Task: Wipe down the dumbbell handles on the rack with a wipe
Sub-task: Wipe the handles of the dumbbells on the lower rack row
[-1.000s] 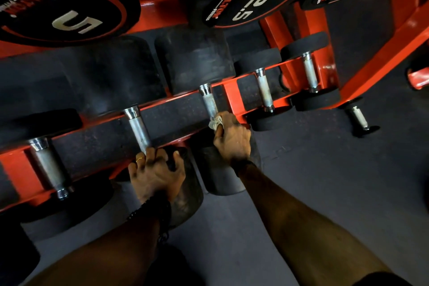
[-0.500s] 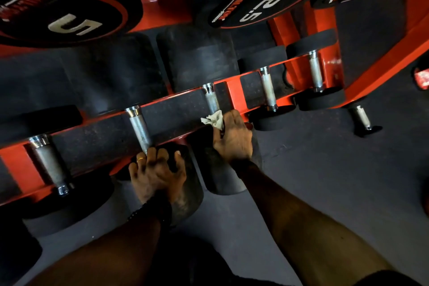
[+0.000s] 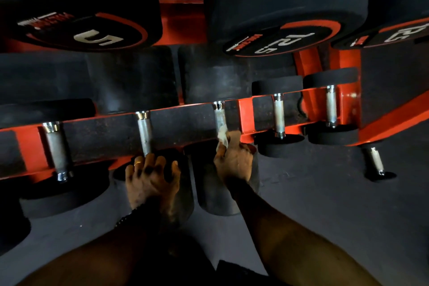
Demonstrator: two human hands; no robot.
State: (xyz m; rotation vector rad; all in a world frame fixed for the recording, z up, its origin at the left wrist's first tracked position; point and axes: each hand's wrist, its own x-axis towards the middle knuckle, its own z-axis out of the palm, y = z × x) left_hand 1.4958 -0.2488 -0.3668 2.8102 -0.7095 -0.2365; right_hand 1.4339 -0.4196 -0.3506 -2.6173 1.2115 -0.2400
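Centrally placed on the lower tier of the red rack [image 3: 246,115]: a steel dumbbell handle [image 3: 219,117], with a crumpled white wipe [image 3: 222,137] pinched against its near end by the right hand [image 3: 234,161], thumb up alongside. Left hand [image 3: 152,175], ring on one finger, curled over the black head [image 3: 178,183] of the neighbouring dumbbell, just below that one's handle [image 3: 144,131]. More handles along the same rail: one far left [image 3: 56,150], two to the right [image 3: 278,115] [image 3: 330,107]. Overhead, big heads marked 5 [image 3: 97,37] and 12.5 [image 3: 283,40], blocking most of the upper tier. A small dumbbell [image 3: 376,161] on the dark floor, right. Lower part of the wiped handle hidden behind wipe and fingers; dim light, so probably paper, hard to say. Compared with half a second back, wipe folded closer to the bar rather than flared out.
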